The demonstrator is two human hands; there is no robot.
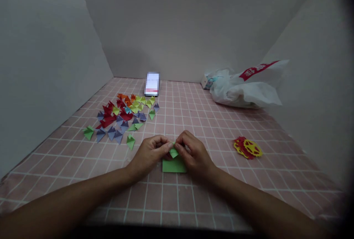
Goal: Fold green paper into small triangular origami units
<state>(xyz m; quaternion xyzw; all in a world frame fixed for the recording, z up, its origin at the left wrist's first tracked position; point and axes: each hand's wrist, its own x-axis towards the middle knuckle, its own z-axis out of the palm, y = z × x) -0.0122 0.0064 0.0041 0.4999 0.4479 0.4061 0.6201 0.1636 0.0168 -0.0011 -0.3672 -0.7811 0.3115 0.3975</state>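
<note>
Folding step apparently in hand: left hand (151, 153) and right hand (195, 154) pinch green folded paper (174, 153) over green sheet (173, 166); next crease likely requires aligned edges

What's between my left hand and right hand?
The head view shows a folded green paper between your left hand and right hand, and a green sheet nearer you.

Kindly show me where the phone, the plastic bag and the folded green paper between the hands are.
Phone (152, 84), head view: on its lit screen.
Plastic bag (242, 94), head view: on its white side.
Folded green paper (174, 153), head view: on its lower part.
</note>
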